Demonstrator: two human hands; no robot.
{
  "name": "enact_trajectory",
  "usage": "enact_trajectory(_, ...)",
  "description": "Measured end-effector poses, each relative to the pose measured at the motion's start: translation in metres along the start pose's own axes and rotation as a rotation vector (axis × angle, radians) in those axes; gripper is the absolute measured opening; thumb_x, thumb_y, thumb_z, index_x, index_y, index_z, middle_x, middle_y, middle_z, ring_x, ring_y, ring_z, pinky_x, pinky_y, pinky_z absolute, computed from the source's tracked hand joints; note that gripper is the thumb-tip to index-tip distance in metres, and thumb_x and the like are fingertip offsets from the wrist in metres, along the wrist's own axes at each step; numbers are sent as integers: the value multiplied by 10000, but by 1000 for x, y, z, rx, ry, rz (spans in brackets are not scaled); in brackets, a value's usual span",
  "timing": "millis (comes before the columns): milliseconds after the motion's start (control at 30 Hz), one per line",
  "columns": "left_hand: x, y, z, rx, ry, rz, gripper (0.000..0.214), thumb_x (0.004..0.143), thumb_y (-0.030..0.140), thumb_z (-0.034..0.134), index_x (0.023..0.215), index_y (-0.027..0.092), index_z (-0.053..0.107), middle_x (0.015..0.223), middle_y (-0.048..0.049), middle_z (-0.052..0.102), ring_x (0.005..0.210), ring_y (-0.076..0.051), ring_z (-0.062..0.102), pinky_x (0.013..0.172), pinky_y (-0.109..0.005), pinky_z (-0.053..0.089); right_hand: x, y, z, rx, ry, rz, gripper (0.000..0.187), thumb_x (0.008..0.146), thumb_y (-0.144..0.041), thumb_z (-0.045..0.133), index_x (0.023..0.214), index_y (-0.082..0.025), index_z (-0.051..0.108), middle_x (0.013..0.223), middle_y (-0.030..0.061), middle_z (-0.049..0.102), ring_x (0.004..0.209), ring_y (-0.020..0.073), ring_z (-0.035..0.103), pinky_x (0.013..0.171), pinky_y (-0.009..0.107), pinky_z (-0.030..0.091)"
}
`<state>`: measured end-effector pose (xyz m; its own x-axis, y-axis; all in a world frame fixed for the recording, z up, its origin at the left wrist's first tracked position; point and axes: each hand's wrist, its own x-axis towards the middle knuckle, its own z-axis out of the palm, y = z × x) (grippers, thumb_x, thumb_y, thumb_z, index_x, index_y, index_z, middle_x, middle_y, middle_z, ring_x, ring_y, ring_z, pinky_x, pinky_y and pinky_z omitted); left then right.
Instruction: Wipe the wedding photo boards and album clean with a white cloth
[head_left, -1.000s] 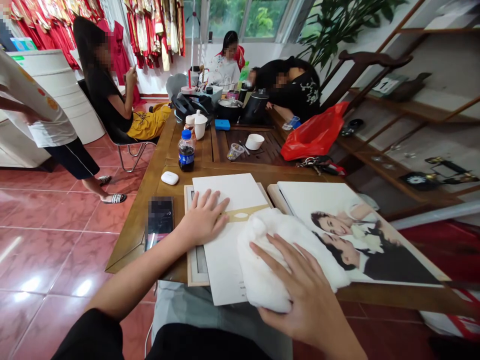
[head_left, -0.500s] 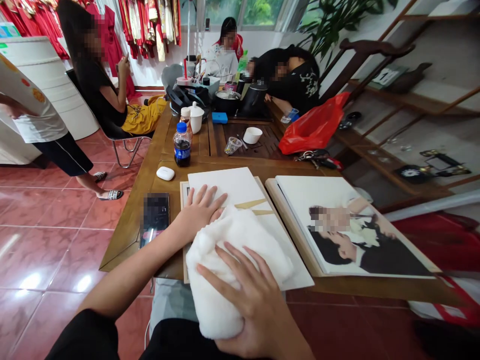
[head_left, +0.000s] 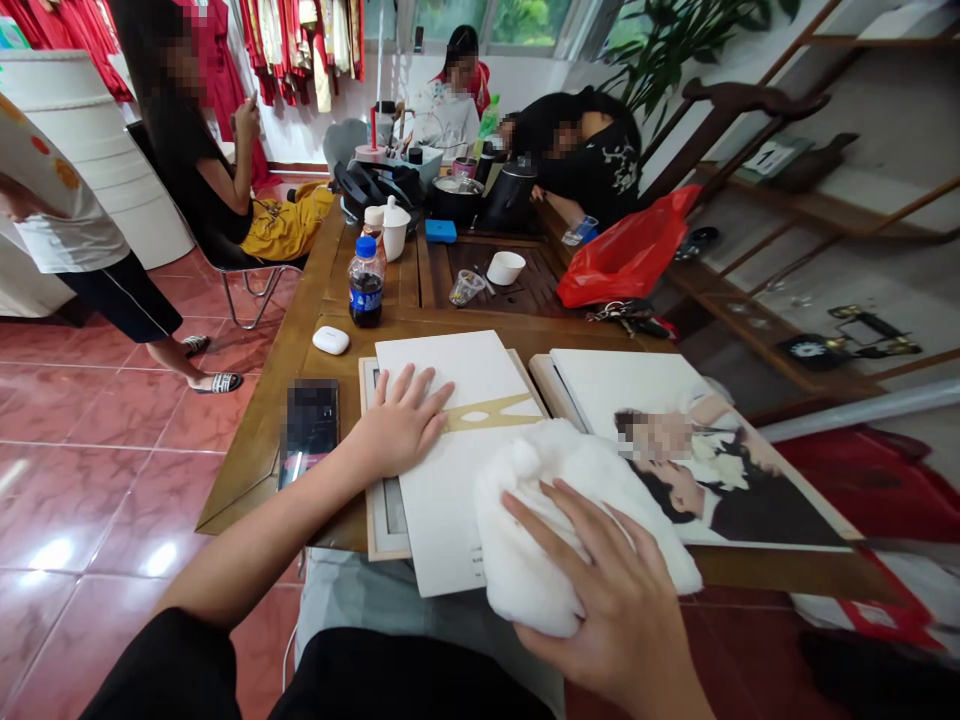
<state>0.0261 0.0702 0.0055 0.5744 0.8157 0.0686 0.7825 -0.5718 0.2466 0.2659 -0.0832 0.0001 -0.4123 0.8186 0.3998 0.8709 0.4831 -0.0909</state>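
A white album cover point(head_left: 457, 450) with a gold band lies on the wooden table point(head_left: 262, 450) at its near edge. My left hand point(head_left: 397, 425) rests flat on the cover's left side, fingers spread. My right hand point(head_left: 607, 590) presses a fluffy white cloth point(head_left: 555, 500) onto the cover's right part, fingers stretched over it. To the right lies a large photo print point(head_left: 697, 450) of a couple, its near left corner under the cloth.
A phone point(head_left: 309, 425) lies left of the album, with a white earbud case point(head_left: 331, 340) and a cola bottle point(head_left: 366, 284) behind. Further back are a tea tray, a bowl point(head_left: 505, 267), kettles, a red bag point(head_left: 626, 260). Several people sit or stand around.
My right hand slid the cloth left across the cover and then back to the right, onto the edge of the photo print. My left hand stayed flat on the cover.
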Motion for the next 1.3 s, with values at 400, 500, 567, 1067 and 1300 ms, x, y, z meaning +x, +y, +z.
enact_trajectory(400,-1,2,-5,66,-45,2,528,1089,395,245,1587,229,302,1663,-118,255,1547,-372,151,1222,-622,136,31,-55,10,111,-6,-144,941,627,-586,667,1495,-295,449,1408,151,558,1276,433,512,1065,587,264)
enact_trajectory(500,-1,4,-6,82,-60,-4,530,1089,393,237,1586,221,304,1663,-114,259,1546,-374,153,1222,-622,146,32,-52,8,91,-2,-148,917,642,-567,671,1487,-284,457,1406,145,555,1281,412,515,1070,565,272)
enact_trajectory(567,-1,4,-7,88,-63,-12,530,1086,392,243,1584,221,309,1661,-102,269,1544,-376,162,1221,-623,155,29,-43,6,67,4,-135,892,655,-532,679,1481,-272,462,1426,151,534,1293,397,513,1074,550,282)
enact_trajectory(1067,-2,9,-4,87,-41,-27,533,1079,373,238,1579,208,317,1658,-95,281,1544,-376,164,1219,-644,153,23,-9,2,-51,44,16,745,743,-413,648,1458,-278,489,1405,143,538,1273,381,537,1033,537,343)
enact_trajectory(1300,-1,9,-6,118,-76,-22,542,1085,381,222,1592,204,288,1658,-89,280,1543,-391,151,1218,-648,151,45,-38,8,74,-26,-93,873,655,-492,677,1480,-294,474,1417,137,528,1309,401,495,1067,564,284)
